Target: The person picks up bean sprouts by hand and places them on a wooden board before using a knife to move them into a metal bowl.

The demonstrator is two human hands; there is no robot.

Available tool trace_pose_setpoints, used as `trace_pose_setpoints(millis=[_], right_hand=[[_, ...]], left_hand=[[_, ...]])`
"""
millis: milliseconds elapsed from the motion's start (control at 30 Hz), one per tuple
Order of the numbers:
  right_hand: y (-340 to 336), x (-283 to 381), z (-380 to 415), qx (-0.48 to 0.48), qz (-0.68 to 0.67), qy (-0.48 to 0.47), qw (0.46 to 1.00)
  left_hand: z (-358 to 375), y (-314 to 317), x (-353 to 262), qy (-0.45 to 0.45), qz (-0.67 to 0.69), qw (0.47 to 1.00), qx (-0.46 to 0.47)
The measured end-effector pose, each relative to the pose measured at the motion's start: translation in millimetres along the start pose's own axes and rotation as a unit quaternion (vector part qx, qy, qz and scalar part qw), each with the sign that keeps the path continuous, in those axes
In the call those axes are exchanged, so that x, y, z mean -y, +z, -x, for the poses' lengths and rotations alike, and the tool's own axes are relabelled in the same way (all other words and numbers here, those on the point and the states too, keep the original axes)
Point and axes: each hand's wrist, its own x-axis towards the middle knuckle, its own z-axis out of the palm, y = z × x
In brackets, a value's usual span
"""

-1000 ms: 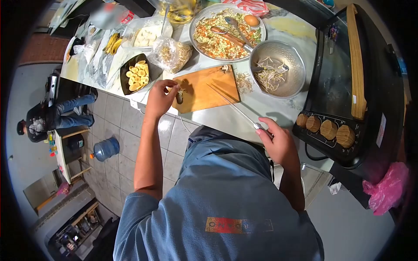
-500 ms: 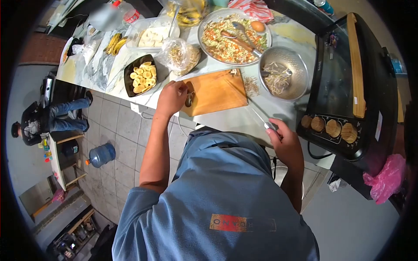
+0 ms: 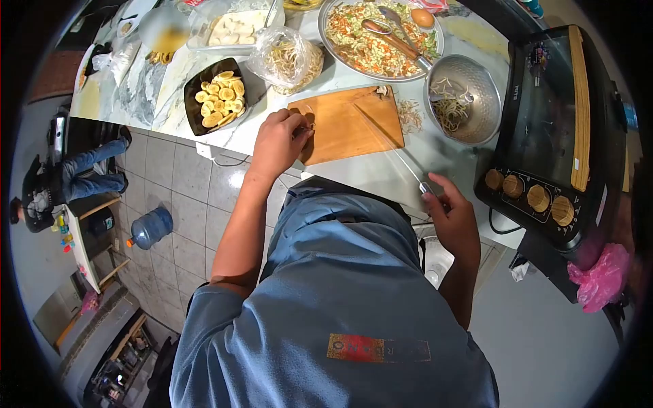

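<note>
At the left end of the wooden cutting board (image 3: pixel 354 129), my left hand (image 3: pixel 279 141) has its fingers bent and pressed together; whatever they hold is hidden. A small dark bit shows beside the fingertips. My right hand (image 3: pixel 450 216) grips the handle end of a long thin knife (image 3: pixel 409 165) between thumb and forefinger, the other fingers loosely curled. Its blade slants up and left over the board. Bean sprout scraps (image 3: pixel 409 117) lie off the board's right edge. More sprouts sit in a metal bowl (image 3: pixel 484 88) and a clear plastic bag (image 3: pixel 289 61).
A dark bowl of banana slices (image 3: pixel 221 102) stands left of the board. Behind are a large tray of chopped vegetables (image 3: pixel 371 44) with an egg (image 3: pixel 422 18), and a plastic tub (image 3: pixel 235 30). A black oven (image 3: pixel 544 122) borders the right. Another person (image 3: pixel 51 180) stands far left.
My view has shifted, so the counter sits higher in the picture. My left hand stays at the board's left end, its fingers now covering more. The knife remains in my right hand.
</note>
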Motion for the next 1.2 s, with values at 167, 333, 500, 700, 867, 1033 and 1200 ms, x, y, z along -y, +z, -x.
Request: trace_pose_setpoints(millis=[167,333,500,700,867,1033,1200], right_hand=[[-2.6,5.1,-2.6,-0.003,0.013,-0.013,1.0],[-4.0,0.0,-1.8,-0.017,0.005,-0.024,1.0],[-10.5,3.3,0.1,-0.024,0.005,-0.024,0.999],[-19.4,-5.4,2.6,-0.033,-0.002,-0.006,0.999],[-22.3,-13.3,6.9,-0.029,-0.001,0.007,1.0],[-15.9,-11.4,7.5,-0.037,-0.007,0.005,0.999],[-4.4,-3.6,2.7,-0.019,-0.021,0.02,0.999]], left_hand=[[-2.3,-0.2,0.1,0.016,0.015,0.999,-0.028],[-5.2,-8.1,-1.4,-0.02,0.114,0.993,-0.033],[-13.8,-1.4,-12.9,-0.062,0.083,0.995,0.015],[-37.9,32.8,-34.7,-0.001,0.087,0.996,-0.002],[-44.8,45.2,-41.7,0.08,-0.007,0.996,-0.035],[-37.3,39.0,-37.7,0.02,-0.036,0.998,-0.055],[-35.9,38.4,-26.3,0.029,-0.057,0.997,-0.038]])
